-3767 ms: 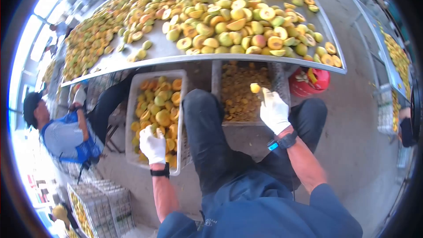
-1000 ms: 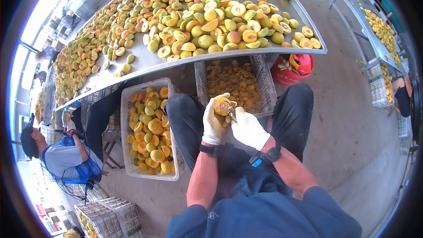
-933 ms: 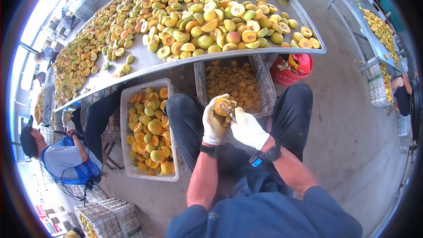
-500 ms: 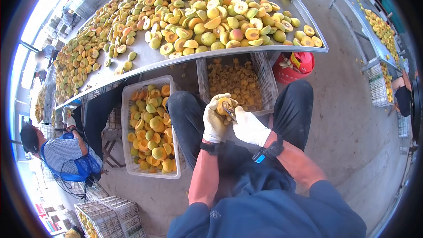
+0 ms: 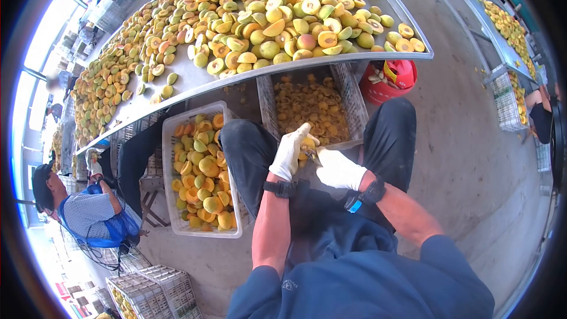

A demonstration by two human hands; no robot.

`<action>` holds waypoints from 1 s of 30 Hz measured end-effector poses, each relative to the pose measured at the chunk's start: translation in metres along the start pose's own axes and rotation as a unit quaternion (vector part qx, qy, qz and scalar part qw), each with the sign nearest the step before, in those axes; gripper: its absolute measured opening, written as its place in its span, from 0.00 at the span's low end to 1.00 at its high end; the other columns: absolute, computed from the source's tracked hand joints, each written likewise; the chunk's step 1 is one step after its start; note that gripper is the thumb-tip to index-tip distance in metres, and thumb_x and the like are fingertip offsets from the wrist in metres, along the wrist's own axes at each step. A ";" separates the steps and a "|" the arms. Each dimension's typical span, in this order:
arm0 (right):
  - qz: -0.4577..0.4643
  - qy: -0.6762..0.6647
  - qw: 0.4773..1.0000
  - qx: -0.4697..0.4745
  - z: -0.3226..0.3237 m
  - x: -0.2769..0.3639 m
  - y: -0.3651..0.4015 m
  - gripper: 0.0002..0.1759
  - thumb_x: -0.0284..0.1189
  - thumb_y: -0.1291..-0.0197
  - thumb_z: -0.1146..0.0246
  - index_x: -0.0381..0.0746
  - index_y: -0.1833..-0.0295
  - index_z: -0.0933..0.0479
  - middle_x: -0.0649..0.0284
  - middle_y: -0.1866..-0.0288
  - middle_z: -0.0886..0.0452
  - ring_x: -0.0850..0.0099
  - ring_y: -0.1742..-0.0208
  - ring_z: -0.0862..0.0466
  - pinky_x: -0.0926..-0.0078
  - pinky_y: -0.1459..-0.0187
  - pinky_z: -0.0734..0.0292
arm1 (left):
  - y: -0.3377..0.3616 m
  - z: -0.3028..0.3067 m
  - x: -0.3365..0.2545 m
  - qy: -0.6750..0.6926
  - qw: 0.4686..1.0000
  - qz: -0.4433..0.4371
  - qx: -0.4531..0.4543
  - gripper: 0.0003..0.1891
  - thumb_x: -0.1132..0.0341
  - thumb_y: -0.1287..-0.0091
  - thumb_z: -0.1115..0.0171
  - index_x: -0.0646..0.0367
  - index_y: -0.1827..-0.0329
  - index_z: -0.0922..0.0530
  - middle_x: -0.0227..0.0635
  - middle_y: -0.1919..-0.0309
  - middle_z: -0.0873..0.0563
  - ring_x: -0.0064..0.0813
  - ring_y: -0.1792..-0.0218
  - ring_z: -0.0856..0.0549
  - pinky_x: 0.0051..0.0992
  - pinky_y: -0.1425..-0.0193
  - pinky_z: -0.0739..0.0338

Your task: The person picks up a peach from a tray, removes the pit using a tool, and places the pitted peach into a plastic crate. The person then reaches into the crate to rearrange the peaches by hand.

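My left hand (image 5: 289,152), in a white glove, is closed around a halved yellow peach (image 5: 306,143) above my lap. Close beside it my gloved right hand (image 5: 339,169) grips a small metal pitting tool (image 5: 311,155), its tip at the fruit; the handle is hidden in the fist. Below and beyond the hands, a crate (image 5: 358,103) under the table holds many scooped-out pit pieces. To the left of my knee stands a white plastic crate (image 5: 168,168) of peach halves.
A metal-topped table (image 5: 177,95) heaped with halved peaches (image 5: 271,29) spans the front. A red bucket (image 5: 384,91) stands under its right corner. At left sits a co-worker (image 5: 88,207). Stacked crates (image 5: 156,289) are at lower left; another table (image 5: 472,20) with fruit is at right.
The left hand has turned, so its back covers more of the peach half and the cut face no longer shows plainly. The right hand has shifted slightly right and down. The co-worker's head has lifted.
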State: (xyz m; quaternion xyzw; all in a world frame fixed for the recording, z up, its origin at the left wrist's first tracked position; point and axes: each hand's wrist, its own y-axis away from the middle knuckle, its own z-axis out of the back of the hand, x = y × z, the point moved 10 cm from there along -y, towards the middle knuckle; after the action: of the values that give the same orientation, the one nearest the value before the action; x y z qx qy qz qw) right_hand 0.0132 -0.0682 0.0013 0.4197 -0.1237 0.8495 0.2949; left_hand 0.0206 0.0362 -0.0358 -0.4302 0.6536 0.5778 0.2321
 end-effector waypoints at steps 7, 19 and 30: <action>-0.179 -0.282 0.942 0.018 -0.002 0.007 -0.005 0.18 0.26 0.41 0.44 0.34 0.45 0.32 0.64 0.66 0.23 0.72 0.72 0.22 0.72 0.76 0.25 | 0.015 0.008 -0.028 0.089 0.962 -0.218 -0.138 0.22 0.50 0.22 0.48 0.64 0.57 0.19 0.34 0.69 0.14 0.24 0.75 0.15 0.23 0.70 0.22; -0.264 -0.679 0.654 0.203 -0.024 0.029 0.014 0.03 0.26 0.33 0.44 0.43 0.56 0.30 0.77 0.77 0.38 0.89 0.84 0.39 0.89 0.86 0.45 | 0.008 -0.010 -0.039 0.053 0.978 -0.198 0.032 0.22 0.52 0.23 0.47 0.66 0.59 0.18 0.38 0.73 0.14 0.23 0.75 0.15 0.22 0.71 0.22; -0.259 -0.707 0.626 0.204 -0.019 0.027 0.010 0.02 0.24 0.31 0.44 0.38 0.57 0.29 0.78 0.76 0.38 0.89 0.83 0.42 0.88 0.84 0.48 | 0.001 -0.010 -0.027 0.124 0.963 -0.237 0.013 0.21 0.51 0.23 0.46 0.65 0.54 0.18 0.33 0.71 0.15 0.23 0.71 0.16 0.22 0.65 0.21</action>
State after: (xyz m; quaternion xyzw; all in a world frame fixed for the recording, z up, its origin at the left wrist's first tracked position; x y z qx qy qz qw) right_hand -0.0178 -0.0566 0.0110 0.9553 -0.0036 0.1842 0.2314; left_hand 0.0356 0.0343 -0.0111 -0.6383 0.5636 0.4399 0.2853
